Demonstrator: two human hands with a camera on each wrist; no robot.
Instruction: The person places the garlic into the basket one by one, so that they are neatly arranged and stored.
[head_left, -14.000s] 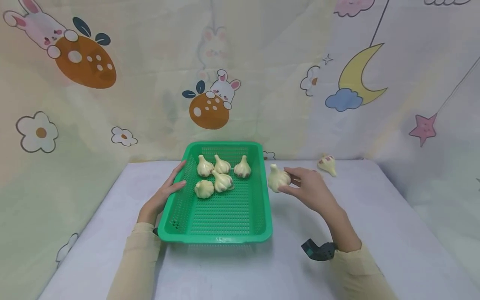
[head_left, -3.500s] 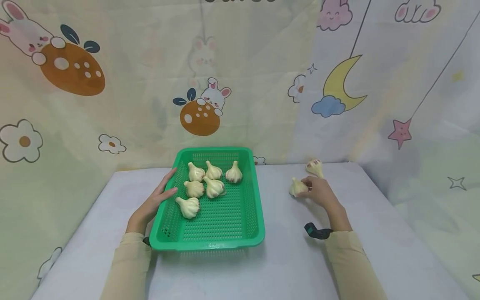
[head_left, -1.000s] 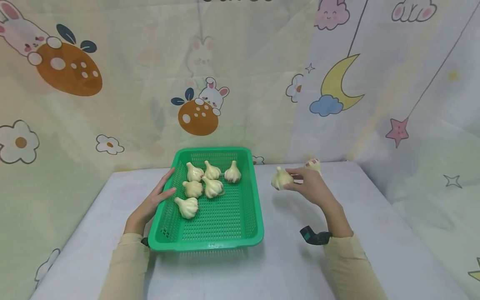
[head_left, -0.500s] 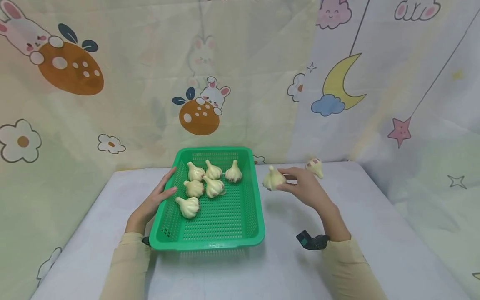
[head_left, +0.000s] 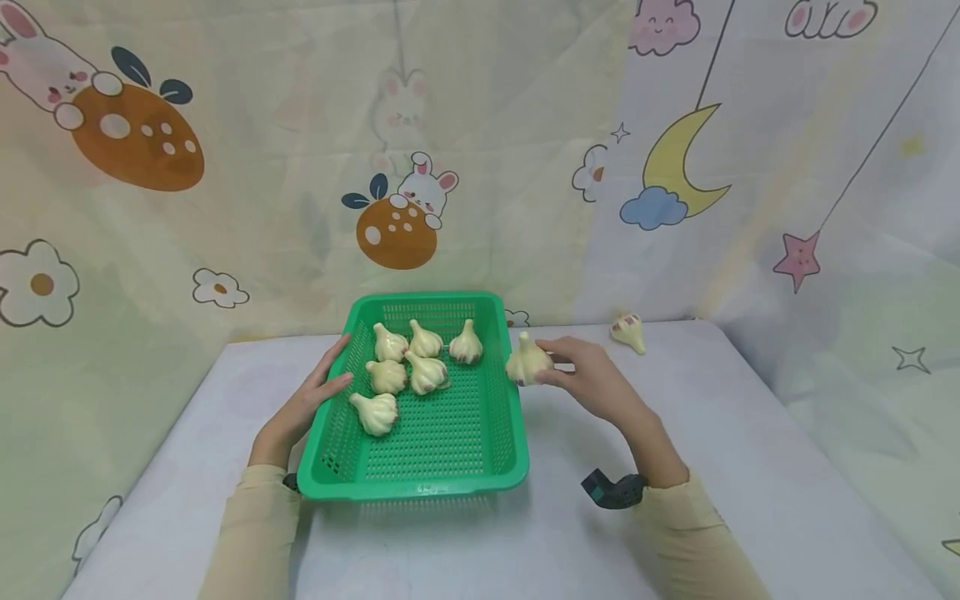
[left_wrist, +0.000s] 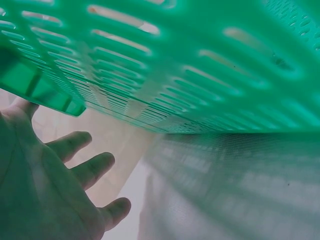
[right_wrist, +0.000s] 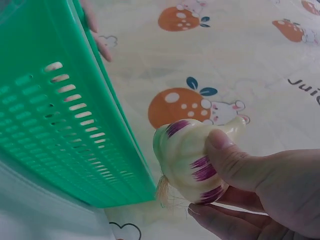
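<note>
My right hand (head_left: 600,383) pinches a garlic bulb (head_left: 527,361) between thumb and fingers, its stem upward. The bulb overlaps the right rim of the green basket (head_left: 412,490) in the head view. Purple streaks and a tuft of roots show on this bulb (right_wrist: 192,162) in the right wrist view. My left hand (head_left: 296,412) rests against the basket's left rim, with spread, fairly straight fingers (left_wrist: 95,170) outside the slotted wall. Inside the basket, several garlic bulbs (head_left: 427,372) lie toward the back and left.
Another garlic bulb (head_left: 627,331) lies near the back right edge of the white table (head_left: 585,542). A cloth printed with rabbits (head_left: 423,187) and flowers hangs behind. A small black camera (head_left: 615,489) sits on the right wrist.
The basket has gained one bulb since the oldest frame. More recently, my right hand lifted another bulb off the table and carried it left to the basket's rim. My left hand stayed there.
</note>
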